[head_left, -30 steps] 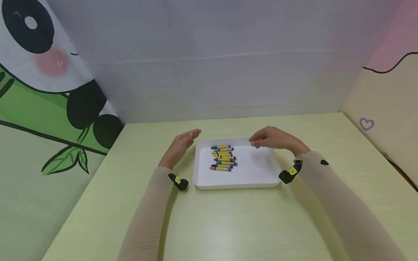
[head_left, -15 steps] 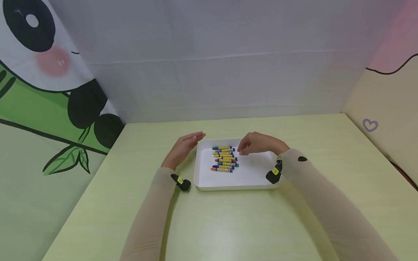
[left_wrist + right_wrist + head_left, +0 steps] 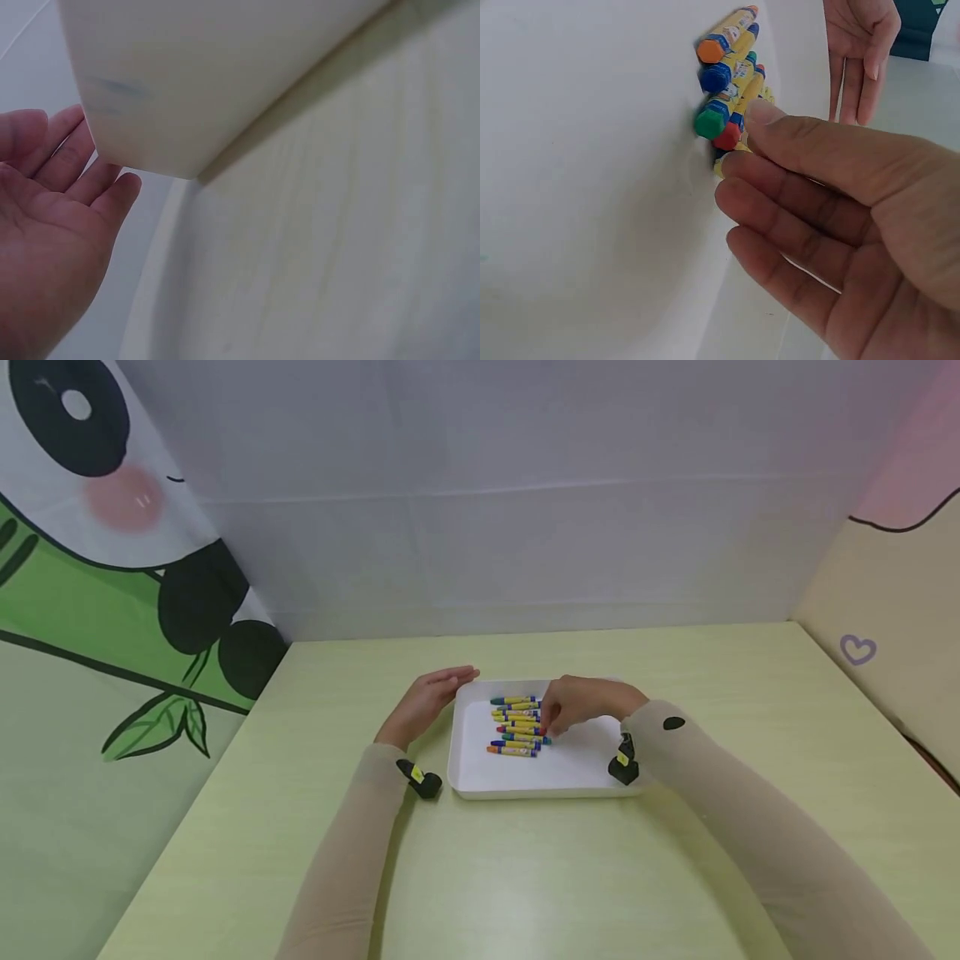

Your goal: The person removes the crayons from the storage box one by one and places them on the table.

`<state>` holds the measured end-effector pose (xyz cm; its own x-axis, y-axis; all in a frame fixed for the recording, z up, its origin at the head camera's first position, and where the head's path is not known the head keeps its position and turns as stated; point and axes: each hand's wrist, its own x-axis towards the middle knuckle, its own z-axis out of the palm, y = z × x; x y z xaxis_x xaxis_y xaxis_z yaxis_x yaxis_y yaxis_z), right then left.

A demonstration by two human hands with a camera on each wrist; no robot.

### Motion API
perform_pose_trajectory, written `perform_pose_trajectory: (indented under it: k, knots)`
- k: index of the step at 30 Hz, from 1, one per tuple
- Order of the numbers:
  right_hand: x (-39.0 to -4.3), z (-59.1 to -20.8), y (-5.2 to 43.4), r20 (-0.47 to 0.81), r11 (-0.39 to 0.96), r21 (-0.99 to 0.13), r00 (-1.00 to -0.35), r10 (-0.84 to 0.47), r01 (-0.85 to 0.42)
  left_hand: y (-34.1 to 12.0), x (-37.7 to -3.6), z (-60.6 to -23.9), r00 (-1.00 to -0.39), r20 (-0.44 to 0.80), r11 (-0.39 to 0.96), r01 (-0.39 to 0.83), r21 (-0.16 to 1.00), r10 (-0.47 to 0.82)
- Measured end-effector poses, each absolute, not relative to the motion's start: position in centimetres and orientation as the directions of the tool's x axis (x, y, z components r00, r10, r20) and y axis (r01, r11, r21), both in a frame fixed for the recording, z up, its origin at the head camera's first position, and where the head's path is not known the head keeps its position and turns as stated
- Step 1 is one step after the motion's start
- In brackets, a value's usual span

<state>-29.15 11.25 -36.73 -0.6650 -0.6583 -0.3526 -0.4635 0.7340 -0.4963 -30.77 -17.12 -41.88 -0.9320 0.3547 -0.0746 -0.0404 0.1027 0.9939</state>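
Note:
Several crayons (image 3: 517, 727) with yellow-and-blue wrappers lie side by side in a column in the left half of a white tray (image 3: 585, 768). My right hand (image 3: 581, 700) is at the right ends of the crayons, fingers bent downward. In the right wrist view, thumb and forefinger stand apart beside the red crayon (image 3: 727, 136), and whether they touch it is unclear. The green crayon (image 3: 711, 124) is just beside it. My left hand (image 3: 429, 700) is at the tray's far left corner, fingers extended; in the left wrist view the fingers reach behind the tray's edge.
The tray stands on a pale yellow-green table (image 3: 480, 877). A grey cloth wall (image 3: 495, 552) rises behind it, with a cartoon-printed panel (image 3: 127, 610) on the left and a beige panel (image 3: 892, 602) on the right. Each wrist wears a small black camera (image 3: 624, 764).
My right hand has moved left and down from the tray's right side to the crayons. The left hand stays near the tray's left corner, with a slight shift. The crayons keep their arrangement.

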Motion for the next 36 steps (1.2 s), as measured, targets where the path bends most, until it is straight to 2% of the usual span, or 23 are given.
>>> perform_pose_trajectory:
  k: [11, 19, 36]
  knots:
    - [-28.6, -37.3, 10.3, -0.399, 0.773, -0.436, -0.672, -0.625, -0.46, -16.9, -30.0, -40.8, -0.911, -0.085, 0.067, -0.063, 0.996, 0.403]
    - [-28.3, -37.5, 10.0, -0.383, 0.79, -0.434, -0.705, -0.597, -0.434, -16.8, -31.1, -42.3, -0.923, -0.123, 0.082, -0.1, 0.992, 0.364]
    - [-28.2, -37.4, 10.0, -0.363, 0.785, -0.399, -0.704, -0.61, -0.474, -16.5, -31.3, -42.6, -0.929, -0.135, 0.15, -0.087, 0.985, 0.345]
